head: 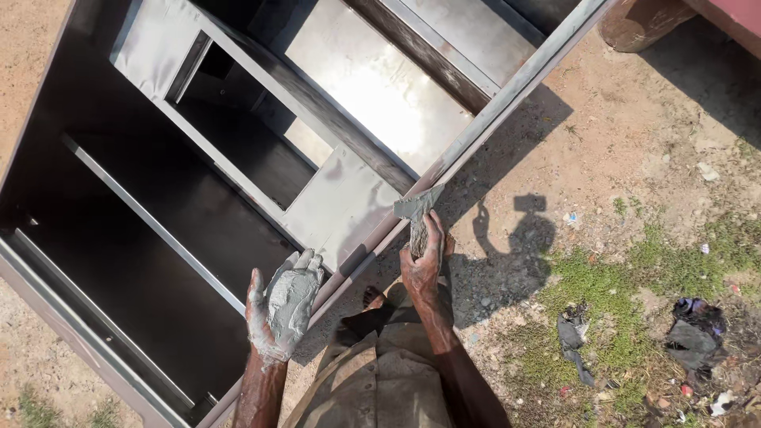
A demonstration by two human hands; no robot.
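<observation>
Metal cabinet (238, 158) lying open on bare ground: right hand (424, 257) clenched around a putty knife (416, 210) pressed to the near-right frame edge (476, 135), left hand (285, 305) released, palm cupping grey filler (292, 301); most of the edge looked untreated, filler unspent.

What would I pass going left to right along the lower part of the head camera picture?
Dark metal cabinet → left hand heaped with grey putty → right hand holding a scraper → green grass patch → dark rag.
</observation>
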